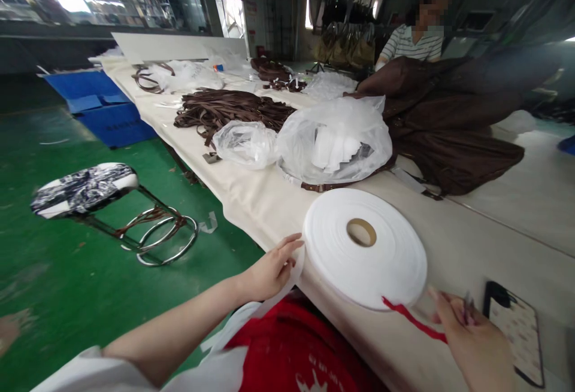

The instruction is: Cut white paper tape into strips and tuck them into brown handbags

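Observation:
A large roll of white tape (390, 254) with a cardboard core lies flat near the table's front edge. At its left side, my left hand (272, 269) pinches the loose strip (294, 273), which hangs down past the table edge in front of me. My right hand (476, 338) is closed around small thread snips (468, 307) with a metal tip, mostly hidden in the palm. A red ribbon (415, 320) runs from the roll's near edge to my right hand. Just right of that hand lies a phone in a patterned case (516, 332).
Clear plastic bags (291, 137), one holding white pieces, lie beyond the roll near brown straps (233, 108). Brown bags (449, 122) are piled at right, before a person in a striped shirt (408, 45). A stool (85, 188) and blue boxes (108, 111) stand left.

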A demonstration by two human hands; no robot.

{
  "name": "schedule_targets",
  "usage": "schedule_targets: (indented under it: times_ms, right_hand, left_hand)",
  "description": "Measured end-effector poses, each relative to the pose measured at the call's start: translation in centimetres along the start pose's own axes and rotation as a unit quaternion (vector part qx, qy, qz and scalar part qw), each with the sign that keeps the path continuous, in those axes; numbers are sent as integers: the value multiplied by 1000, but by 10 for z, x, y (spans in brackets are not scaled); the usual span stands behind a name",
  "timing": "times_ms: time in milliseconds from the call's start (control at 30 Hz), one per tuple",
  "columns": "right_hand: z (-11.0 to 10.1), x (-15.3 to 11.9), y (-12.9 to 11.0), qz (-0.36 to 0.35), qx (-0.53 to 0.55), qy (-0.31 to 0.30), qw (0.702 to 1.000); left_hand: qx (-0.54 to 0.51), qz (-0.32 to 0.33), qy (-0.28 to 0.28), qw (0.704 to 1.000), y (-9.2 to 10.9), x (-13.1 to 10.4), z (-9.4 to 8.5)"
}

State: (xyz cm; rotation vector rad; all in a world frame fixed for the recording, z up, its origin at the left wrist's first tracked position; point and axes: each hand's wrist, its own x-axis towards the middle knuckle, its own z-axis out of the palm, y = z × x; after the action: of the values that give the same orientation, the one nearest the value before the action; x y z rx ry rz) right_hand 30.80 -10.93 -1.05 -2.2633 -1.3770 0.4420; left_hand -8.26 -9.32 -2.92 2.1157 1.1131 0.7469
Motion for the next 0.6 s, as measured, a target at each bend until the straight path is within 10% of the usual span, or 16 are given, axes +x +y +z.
schedule_targets:
  times_ms: [333, 600]
  right_hand:
    - [11, -46, 21, -6, 80, 0, 997]
    - [-18, -64, 40, -91, 27, 126, 987]
  left_hand:
    - [160, 75, -67, 982, 14, 10, 42]
    - [250, 179, -76, 948, 27, 40, 33]
